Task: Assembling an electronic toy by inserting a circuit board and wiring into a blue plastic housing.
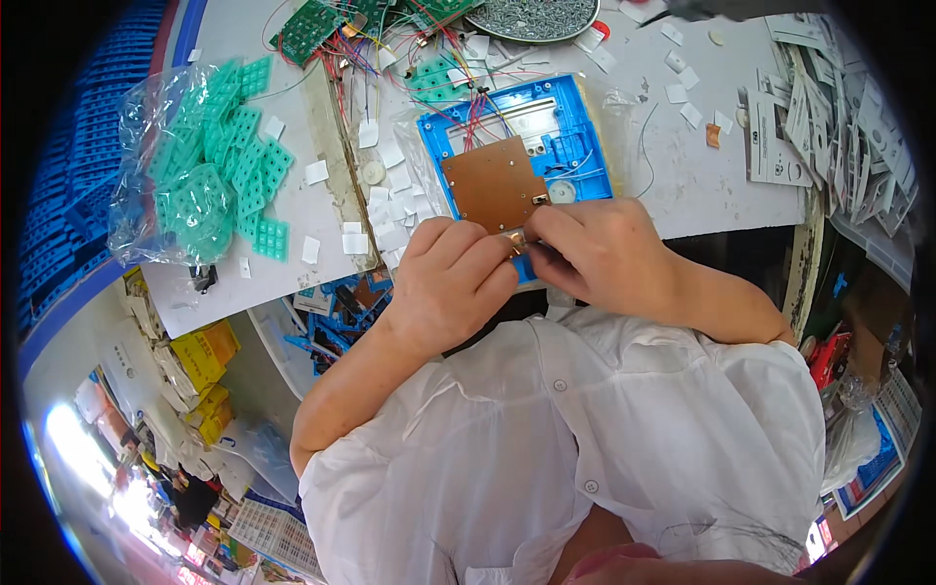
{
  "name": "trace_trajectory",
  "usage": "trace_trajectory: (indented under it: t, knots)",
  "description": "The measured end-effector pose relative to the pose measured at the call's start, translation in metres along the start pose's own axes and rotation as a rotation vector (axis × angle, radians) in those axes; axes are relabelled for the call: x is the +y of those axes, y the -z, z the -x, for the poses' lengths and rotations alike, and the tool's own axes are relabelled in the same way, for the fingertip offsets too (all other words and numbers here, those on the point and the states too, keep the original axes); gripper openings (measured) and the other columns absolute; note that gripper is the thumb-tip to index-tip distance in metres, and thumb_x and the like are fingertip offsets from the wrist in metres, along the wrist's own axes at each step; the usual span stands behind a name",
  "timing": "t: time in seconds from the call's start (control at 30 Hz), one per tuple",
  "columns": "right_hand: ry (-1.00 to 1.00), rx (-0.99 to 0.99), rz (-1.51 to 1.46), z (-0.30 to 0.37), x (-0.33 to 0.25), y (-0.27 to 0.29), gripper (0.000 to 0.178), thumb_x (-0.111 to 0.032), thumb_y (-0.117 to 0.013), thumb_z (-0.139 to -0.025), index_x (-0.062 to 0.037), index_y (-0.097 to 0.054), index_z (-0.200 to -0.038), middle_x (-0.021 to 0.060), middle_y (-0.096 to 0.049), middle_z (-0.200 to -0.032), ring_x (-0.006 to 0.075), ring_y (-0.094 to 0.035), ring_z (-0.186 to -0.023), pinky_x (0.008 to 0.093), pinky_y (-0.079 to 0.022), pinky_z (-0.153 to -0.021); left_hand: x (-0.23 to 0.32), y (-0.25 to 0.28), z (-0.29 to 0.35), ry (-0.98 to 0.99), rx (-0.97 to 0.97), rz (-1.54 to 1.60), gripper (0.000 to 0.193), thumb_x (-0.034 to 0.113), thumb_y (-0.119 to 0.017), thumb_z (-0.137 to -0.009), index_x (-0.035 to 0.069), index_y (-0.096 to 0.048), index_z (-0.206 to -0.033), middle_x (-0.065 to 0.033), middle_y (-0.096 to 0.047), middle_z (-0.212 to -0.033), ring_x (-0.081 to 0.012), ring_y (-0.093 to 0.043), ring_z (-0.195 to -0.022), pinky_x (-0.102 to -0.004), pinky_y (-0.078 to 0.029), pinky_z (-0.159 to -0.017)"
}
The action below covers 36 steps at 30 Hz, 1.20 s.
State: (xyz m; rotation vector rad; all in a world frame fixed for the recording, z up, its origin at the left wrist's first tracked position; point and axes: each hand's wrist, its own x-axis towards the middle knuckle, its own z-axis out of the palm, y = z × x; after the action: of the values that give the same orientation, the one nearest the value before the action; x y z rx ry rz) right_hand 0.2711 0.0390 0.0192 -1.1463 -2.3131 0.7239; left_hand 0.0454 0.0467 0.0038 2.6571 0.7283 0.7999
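Observation:
A blue plastic housing (592,146) lies on the table in front of me, its inner side up. A brown circuit board (495,180) sits over it, tilted, with thin red wires leading away at its top. Just below the board, the fingertips of both hands meet at a small shiny copper-coloured piece (517,240). My left hand (450,278) is closed in a pinch on its left side. From the right, my right hand (609,252) pinches at the same piece, fingers curled. The fingers hide most of it and the housing's near edge.
Green rubber keypads (249,171) spill from a clear bag at left. Green circuit boards (310,31) with wires and a round tray of screws (531,18) lie at the back. White paper pieces (316,173) are scattered about. White printed panels (780,146) pile up at right.

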Motion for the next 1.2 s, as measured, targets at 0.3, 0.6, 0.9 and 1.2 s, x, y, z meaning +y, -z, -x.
trace_trajectory:
  t: [0.3,0.6,0.9,1.2]
  knots:
    - [0.013,-0.044,0.078,0.004,0.002,-0.007,0.020,-0.018,-0.073,-0.085,-0.0088,-0.056,-0.089,0.0047,-0.063,-0.071,0.0231,-0.066,-0.061,0.0377,-0.049,-0.051,0.003,0.008,-0.009,-0.015,-0.156,-0.062,0.022,0.016,-0.068,-0.061,0.010,-0.058,-0.079,-0.0030,-0.061,-0.090,-0.0219,-0.060,-0.086,-0.0367,-0.047,-0.077]
    - [-0.066,-0.008,0.070,0.002,-0.004,-0.009,0.019,-0.019,-0.072,-0.086,-0.0093,-0.056,-0.087,0.0048,-0.064,-0.070,0.0227,-0.067,-0.061,0.0375,-0.050,-0.050,0.003,0.007,-0.012,-0.055,-0.130,-0.100,0.010,0.015,-0.065,-0.066,0.011,-0.058,-0.073,-0.0014,-0.051,-0.079,-0.0198,-0.053,-0.079,-0.0339,-0.045,-0.076]
    - [-0.052,0.051,0.159,0.001,-0.003,-0.017,0.016,-0.017,-0.069,-0.087,-0.0092,-0.055,-0.084,0.0046,-0.064,-0.068,0.0214,-0.067,-0.059,0.0356,-0.049,-0.047,0.007,0.007,-0.016,-0.058,-0.144,-0.140,0.009,0.015,-0.063,-0.066,0.011,-0.058,-0.072,-0.0020,-0.050,-0.079,-0.0196,-0.051,-0.077,-0.0341,-0.043,-0.073]
    - [-0.048,0.047,0.167,-0.001,-0.003,-0.016,0.017,-0.016,-0.070,-0.085,-0.0096,-0.054,-0.085,0.0038,-0.063,-0.069,0.0208,-0.067,-0.062,0.0347,-0.048,-0.047,0.012,0.012,-0.016,-0.012,-0.188,-0.186,0.007,0.015,-0.063,-0.068,0.011,-0.059,-0.070,-0.0030,-0.048,-0.078,-0.0201,-0.050,-0.077,-0.0343,-0.039,-0.068]
